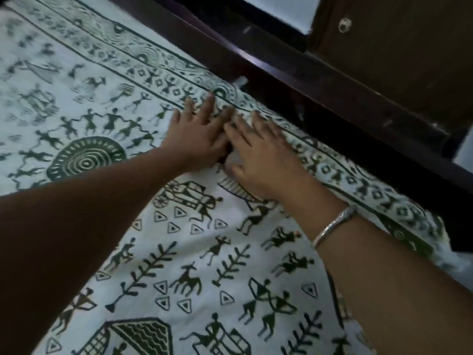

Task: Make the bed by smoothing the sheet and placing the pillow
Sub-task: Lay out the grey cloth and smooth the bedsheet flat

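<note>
A white cloth sheet (pixel 179 252) covers the bed and fills most of the frame. It is printed with dark green people, animals, trees and triangles. A dark, shiny wooden bed frame (pixel 332 80) runs along the upper right, with a brown wooden door (pixel 396 60) behind it. In the middle, the left hand (pixel 197 134) and right hand (pixel 263 160) press flat on the sheet near its patterned edge. Their fingers (pixel 207 108) are straight, spread and holding nothing. A thin silver bangle (pixel 332 224) circles the right wrist.
</note>
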Motion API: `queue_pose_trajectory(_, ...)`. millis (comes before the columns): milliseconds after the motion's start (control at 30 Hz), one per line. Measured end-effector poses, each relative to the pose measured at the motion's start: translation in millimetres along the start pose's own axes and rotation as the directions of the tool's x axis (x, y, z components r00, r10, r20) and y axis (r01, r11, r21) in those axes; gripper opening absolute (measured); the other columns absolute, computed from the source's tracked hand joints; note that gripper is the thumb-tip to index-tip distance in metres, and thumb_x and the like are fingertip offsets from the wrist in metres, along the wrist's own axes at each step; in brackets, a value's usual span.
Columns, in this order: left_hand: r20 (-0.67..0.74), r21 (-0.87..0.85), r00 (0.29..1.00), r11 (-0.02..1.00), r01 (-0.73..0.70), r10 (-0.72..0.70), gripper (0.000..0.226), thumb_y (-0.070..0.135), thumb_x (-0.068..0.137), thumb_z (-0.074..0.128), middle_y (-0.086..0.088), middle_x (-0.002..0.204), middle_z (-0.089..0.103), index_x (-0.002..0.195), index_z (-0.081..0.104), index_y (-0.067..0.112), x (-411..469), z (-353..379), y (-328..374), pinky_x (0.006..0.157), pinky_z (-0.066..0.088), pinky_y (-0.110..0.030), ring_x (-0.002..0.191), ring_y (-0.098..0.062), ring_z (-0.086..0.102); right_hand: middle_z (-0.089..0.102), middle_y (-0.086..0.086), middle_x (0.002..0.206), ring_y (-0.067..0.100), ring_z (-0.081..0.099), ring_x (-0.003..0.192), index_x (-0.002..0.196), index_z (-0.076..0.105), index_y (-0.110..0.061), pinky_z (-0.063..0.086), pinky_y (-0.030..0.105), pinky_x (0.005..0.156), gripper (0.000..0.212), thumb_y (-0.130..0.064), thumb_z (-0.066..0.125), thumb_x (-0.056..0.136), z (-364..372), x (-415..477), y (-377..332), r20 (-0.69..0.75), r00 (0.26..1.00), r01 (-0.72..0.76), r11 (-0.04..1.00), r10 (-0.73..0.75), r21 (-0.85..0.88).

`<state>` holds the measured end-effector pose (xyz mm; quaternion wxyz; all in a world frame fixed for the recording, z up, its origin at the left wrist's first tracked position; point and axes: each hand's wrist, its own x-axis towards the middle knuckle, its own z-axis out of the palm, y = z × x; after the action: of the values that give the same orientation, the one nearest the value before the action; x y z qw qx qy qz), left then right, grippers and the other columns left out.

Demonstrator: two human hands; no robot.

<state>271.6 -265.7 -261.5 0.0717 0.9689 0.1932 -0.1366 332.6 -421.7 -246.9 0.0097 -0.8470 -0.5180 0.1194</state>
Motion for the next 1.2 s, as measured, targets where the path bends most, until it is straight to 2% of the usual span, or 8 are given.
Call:
queue_pose_trajectory(133,0.0,-0.086,0.996,0.993,-0.087,0.087,0.063,0.051,0.097,0.029,0.001,0.159,-0.011,0.15,-0.003,0.037,15,-10,-11,0.116,-0.006,-0.045,0.145,-0.031,-0.011,0.0,0.011,0.16,0.035,0.011,0.143,0.152,-0.006,-0.026,0.016,0.051,0.113,0.086,-0.069,0.031,0.087,-10,24,8,0.127,0.966,-0.234,0.97,0.224,0.07)
queue_pose_trajectory(233,-0.141,-0.09,0.988,0.993,-0.073,0.06,0.065,0.048,0.097,0.031,-0.001,0.16,0.0,0.152,0.005,0.025,6,-18,-33,0.118,-0.003,-0.044,0.147,-0.024,-0.002,0.01,0.023,0.156,0.04,0.021,0.138,0.153,-0.002,-0.016,0.023,0.051,0.109,0.079,-0.058,0.032,0.094,-18,31,-17,0.159,0.912,-0.372,0.926,0.378,-0.069)
queue_pose_trajectory(300,-0.177,-0.093,0.979,0.992,0.081,-0.097,0.068,0.052,0.095,0.031,-0.006,0.16,-0.001,0.152,0.004,0.025,-1,-21,-54,0.118,-0.001,-0.046,0.146,-0.027,-0.002,0.031,0.027,0.145,0.04,0.037,0.129,0.148,0.022,-0.005,0.037,0.047,0.099,0.064,-0.04,0.039,0.097,-32,39,-40,0.135,0.893,-0.411,0.899,0.43,-0.148)
queue_pose_trajectory(400,-0.041,-0.131,0.956,0.95,0.284,-0.291,0.069,0.058,0.094,0.028,-0.012,0.159,-0.006,0.151,-0.001,0.032,-3,-25,-89,0.117,0.003,-0.05,0.145,-0.034,-0.003,0.047,0.021,0.135,0.035,0.043,0.124,0.136,0.039,0.0,0.043,0.041,0.094,0.051,-0.024,0.048,0.092,-39,66,-69,-0.073,0.988,-0.142,0.98,0.133,-0.141)
queue_pose_trajectory(533,0.093,-0.091,0.968,0.966,0.241,-0.232,0.066,0.051,0.097,0.027,-0.007,0.159,-0.012,0.15,-0.007,0.035,6,-29,-120,0.116,0.002,-0.051,0.146,-0.03,-0.007,-0.006,0.005,0.161,0.03,-0.006,0.147,0.153,-0.001,-0.016,0.003,0.045,0.118,0.078,-0.046,0.042,0.096,-26,121,-82,0.107,0.979,0.176,0.984,-0.175,-0.002)
queue_pose_trajectory(800,0.185,-0.024,0.975,0.992,0.126,-0.119,0.09,0.056,0.089,0.048,-0.003,0.158,-0.017,0.148,-0.015,0.032,21,-40,-144,0.116,0.002,-0.055,0.146,-0.029,-0.009,-0.027,0.015,0.155,0.034,-0.022,0.143,0.148,-0.024,-0.021,-0.003,0.046,0.119,0.114,-0.055,0.061,0.08,-19,154,-94,0.213,0.974,-0.066,0.996,0.076,-0.057)
queue_pose_trajectory(1100,0.163,-0.064,0.978,0.988,0.139,-0.127,0.115,0.049,0.078,0.067,0.001,0.157,-0.021,0.147,-0.022,0.024,24,-28,-145,0.116,-0.003,-0.054,0.145,-0.027,-0.016,-0.011,0.029,0.154,0.047,0.0,0.142,0.148,-0.021,-0.017,0.016,0.053,0.113,0.135,-0.064,0.073,0.064,-30,173,-107,0.272,0.953,-0.063,0.967,0.132,-0.247)
queue_pose_trajectory(1200,0.07,-0.155,0.99,0.979,0.134,-0.124,0.103,0.045,0.08,0.061,0.003,0.159,-0.014,0.15,-0.012,0.023,25,-34,-153,0.115,-0.007,-0.049,0.145,-0.021,-0.012,0.001,0.031,0.151,0.046,0.016,0.137,0.15,-0.015,-0.017,0.028,0.052,0.107,0.137,-0.072,0.071,0.058,-43,182,-104,0.313,0.946,0.016,0.954,0.083,-0.3)
